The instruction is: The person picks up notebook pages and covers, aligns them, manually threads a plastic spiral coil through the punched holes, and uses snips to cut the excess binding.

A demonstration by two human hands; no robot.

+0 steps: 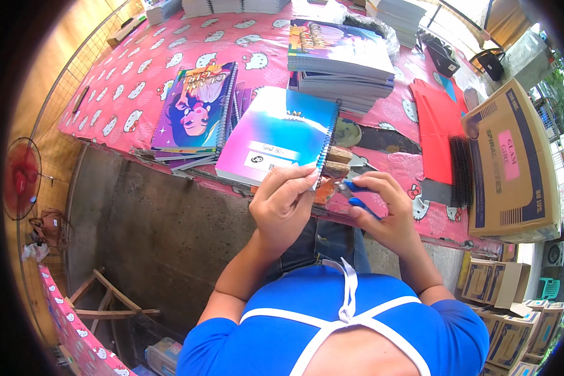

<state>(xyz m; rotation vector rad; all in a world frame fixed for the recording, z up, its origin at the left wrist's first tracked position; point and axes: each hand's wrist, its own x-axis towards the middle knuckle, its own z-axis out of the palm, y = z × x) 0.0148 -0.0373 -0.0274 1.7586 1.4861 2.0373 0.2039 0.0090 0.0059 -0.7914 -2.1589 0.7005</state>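
A spiral notebook (276,135) with a pink-to-blue cover lies at the table's near edge, its dark coil (329,141) along the right side. My left hand (285,199) is closed on its lower right corner, fingers pinched at the coil's near end. Blue-handled pliers (358,187) are in my right hand (390,210), their jaws pointing left toward that corner. The handles stand apart, and the jaw tips are close to the coil; whether they touch it I cannot tell.
Left of the notebook is a stack of illustrated notebooks (191,119); a taller stack (341,50) stands behind. On the right are red sheets (433,125), a bundle of black coils (461,169) and a cardboard box (514,166). The pink patterned tablecloth (122,81) covers the table.
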